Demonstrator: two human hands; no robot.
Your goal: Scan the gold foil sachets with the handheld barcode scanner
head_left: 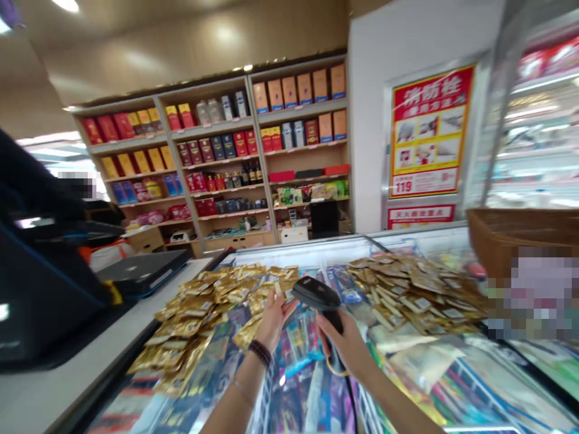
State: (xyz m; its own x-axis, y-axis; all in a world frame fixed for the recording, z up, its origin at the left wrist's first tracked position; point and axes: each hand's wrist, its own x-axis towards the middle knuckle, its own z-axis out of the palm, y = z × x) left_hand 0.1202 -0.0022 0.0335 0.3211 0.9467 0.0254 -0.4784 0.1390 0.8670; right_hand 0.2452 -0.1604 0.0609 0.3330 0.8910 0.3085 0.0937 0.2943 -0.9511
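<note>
My right hand (347,346) is wrapped around the handle of a black barcode scanner (319,293), its head tilted toward the left and its cable hanging down below. Beside it, my left hand (272,319), with a dark beaded bracelet on the wrist, reaches out with thumb and fingers apart. Its fingertips are at the near edge of a spread of gold foil packets (203,301); whether they touch one is hard to make out. A second heap of gold packets (418,292), many with white labels showing, lies to the right of the scanner.
Under the packets is a glass-topped freezer (312,392) full of colourful packaged goods. A grey counter (104,343) with dark equipment (45,271) borders it at left. A brown basket (493,241) stands at right. Shelves (217,160) of boxes line the back wall.
</note>
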